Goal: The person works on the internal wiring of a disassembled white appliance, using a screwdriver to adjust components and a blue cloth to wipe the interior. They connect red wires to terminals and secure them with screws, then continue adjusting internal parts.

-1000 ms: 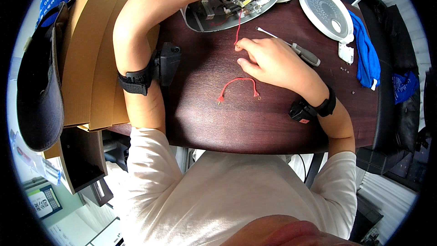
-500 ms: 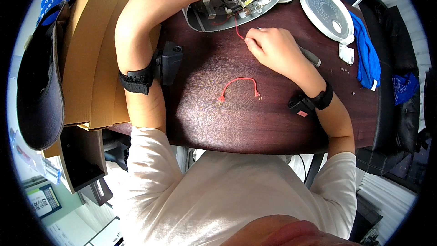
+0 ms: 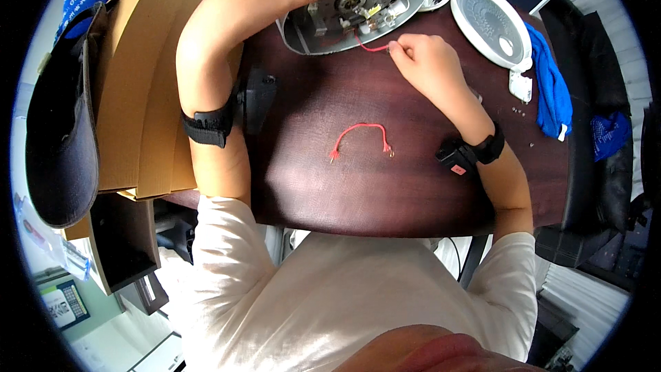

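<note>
An upturned white appliance (image 3: pixel 358 0) with its base open lies at the far edge of the dark wooden table (image 3: pixel 385 186), showing metal parts and wiring inside. My left hand (image 3: pixel 255 0) rests on its left rim, thumb stretched along the edge. My right hand (image 3: pixel 423 62) pinches the end of a red wire (image 3: pixel 368 45) that runs out of the appliance's inside. A second loose red wire (image 3: pixel 361 138) with metal end terminals lies curved on the table, apart from both hands.
A white round grille cover (image 3: pixel 492 24) and a blue cloth (image 3: pixel 547 89) lie at the right. A black object (image 3: pixel 258 100) sits beside my left forearm. Cardboard sheets (image 3: pixel 138 83) and a dark cap (image 3: pixel 58 124) lie at the left.
My right hand has moved from the table's middle up to the appliance's rim, drawing the attached red wire with it. The left hand and the loose wire have stayed put.
</note>
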The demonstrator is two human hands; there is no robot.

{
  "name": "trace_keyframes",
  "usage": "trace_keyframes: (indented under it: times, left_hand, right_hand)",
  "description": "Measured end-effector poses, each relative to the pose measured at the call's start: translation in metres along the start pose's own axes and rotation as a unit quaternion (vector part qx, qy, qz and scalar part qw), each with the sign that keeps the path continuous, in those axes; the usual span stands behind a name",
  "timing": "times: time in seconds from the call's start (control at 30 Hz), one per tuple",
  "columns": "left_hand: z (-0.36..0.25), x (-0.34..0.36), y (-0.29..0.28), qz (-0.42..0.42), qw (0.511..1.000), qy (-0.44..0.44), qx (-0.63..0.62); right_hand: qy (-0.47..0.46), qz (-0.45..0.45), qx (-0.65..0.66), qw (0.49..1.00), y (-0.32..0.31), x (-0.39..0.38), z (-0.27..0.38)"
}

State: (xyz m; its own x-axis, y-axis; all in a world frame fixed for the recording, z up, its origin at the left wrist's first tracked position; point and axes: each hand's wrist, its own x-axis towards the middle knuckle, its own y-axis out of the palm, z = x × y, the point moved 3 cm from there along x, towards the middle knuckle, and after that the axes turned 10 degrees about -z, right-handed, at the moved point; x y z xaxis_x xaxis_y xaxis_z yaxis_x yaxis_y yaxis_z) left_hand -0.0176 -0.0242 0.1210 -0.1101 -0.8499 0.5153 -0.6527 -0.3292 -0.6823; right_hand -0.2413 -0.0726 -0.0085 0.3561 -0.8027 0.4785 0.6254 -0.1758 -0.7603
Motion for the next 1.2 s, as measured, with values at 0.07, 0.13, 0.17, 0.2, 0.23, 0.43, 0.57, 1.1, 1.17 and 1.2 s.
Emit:
trace_keyframes:
  times: [0.07, 0.13, 0.17, 0.2, 0.23, 0.43, 0.57, 1.1, 1.17, 1.2]
  left_hand:
    - [0.023, 0.000, 0.007, -0.048, 0.991, 0.102, 0.076]
    - [0.028, 0.001, 0.007, -0.026, 0.995, 0.083, 0.053]
    - [0.027, 0.002, 0.006, -0.024, 0.995, 0.083, 0.052]
    - [0.026, 0.002, 0.005, -0.022, 0.995, 0.083, 0.051]
    - [0.024, 0.002, 0.004, -0.025, 0.999, 0.036, 0.030]
    - [0.021, 0.002, -0.002, -0.042, 0.996, 0.051, 0.061]
    - [0.015, 0.005, 0.003, -0.073, 0.996, 0.047, 0.013]
    - [0.015, 0.013, 0.012, -0.060, 0.993, 0.098, 0.001]
    - [0.017, 0.014, 0.017, -0.059, 0.993, 0.106, 0.010]
    - [0.020, 0.014, 0.019, -0.055, 0.994, 0.094, 0.014]
  right_hand:
    - [0.022, 0.022, -0.004, 1.000, -0.015, 0.006, 0.000]
    - [0.015, 0.022, 0.033, 0.999, -0.029, 0.011, -0.003]
    - [0.005, 0.024, 0.053, 0.998, -0.036, 0.010, -0.002]
    - [-0.003, 0.026, 0.074, 0.997, -0.043, 0.009, -0.001]
    - [0.020, 0.082, 0.118, 0.989, -0.047, 0.009, -0.001]
    - [0.012, 0.083, -0.011, 0.996, -0.064, -0.025, -0.008]
    - [-0.044, 0.064, -0.203, 0.976, -0.062, -0.054, -0.057]
    - [0.292, 0.251, 0.467, 0.796, -0.063, -0.089, -0.045]
    - [0.299, 0.243, 0.545, 0.744, -0.054, -0.081, -0.035]
    - [0.300, 0.240, 0.584, 0.715, -0.049, -0.075, -0.030]
